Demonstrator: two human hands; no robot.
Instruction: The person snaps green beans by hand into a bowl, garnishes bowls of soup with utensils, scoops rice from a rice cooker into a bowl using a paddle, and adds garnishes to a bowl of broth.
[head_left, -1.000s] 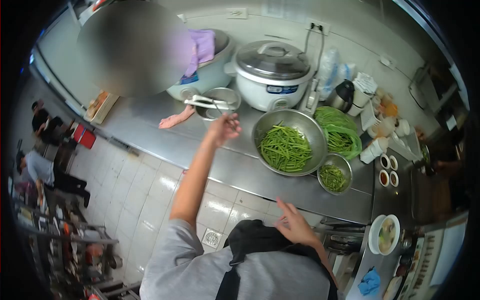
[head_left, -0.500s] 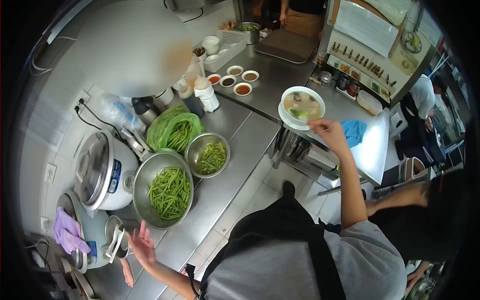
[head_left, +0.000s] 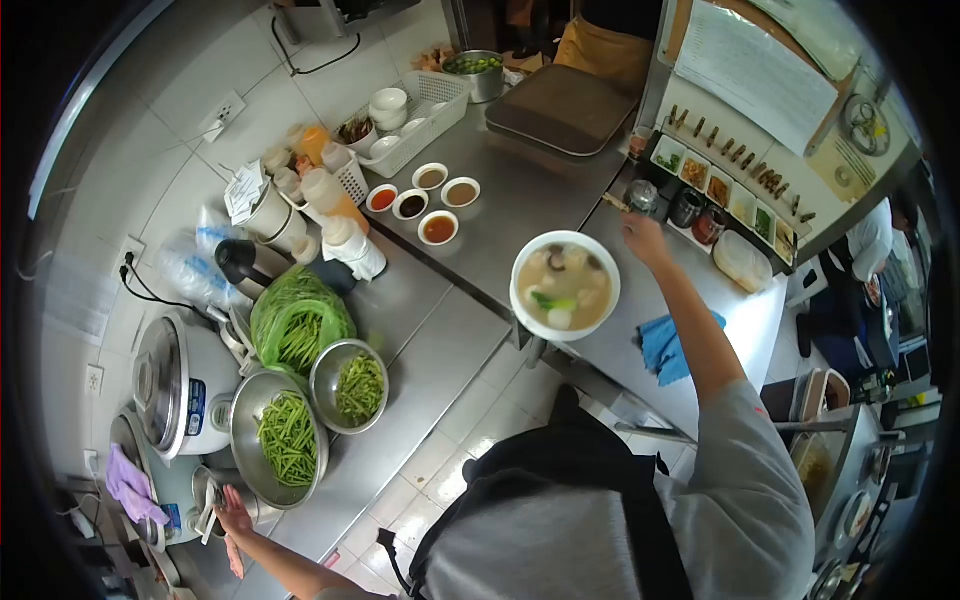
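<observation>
Stick [head_left: 614,202] slants, one end toward upper left.
Right hand [head_left: 645,240] curled at it, grip unclear; left hand [head_left: 233,512] uncurled beside pot [head_left: 199,482].

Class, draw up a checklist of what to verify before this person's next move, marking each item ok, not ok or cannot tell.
1. Large round white soup bowl upright: ok, soup lies within the rim.
2. Right hand securely gripping something: cannot tell; it is near a clear glass jar, but any grip is unclear.
3. Left hand clear of the large round silver metal bowl of green beans: cannot tell; they look close together.
4. Crumpled blue cloth put away: not ok, it lies on the shiny metal counter.
5. Five small round white sauce dishes upright: ok.
</observation>
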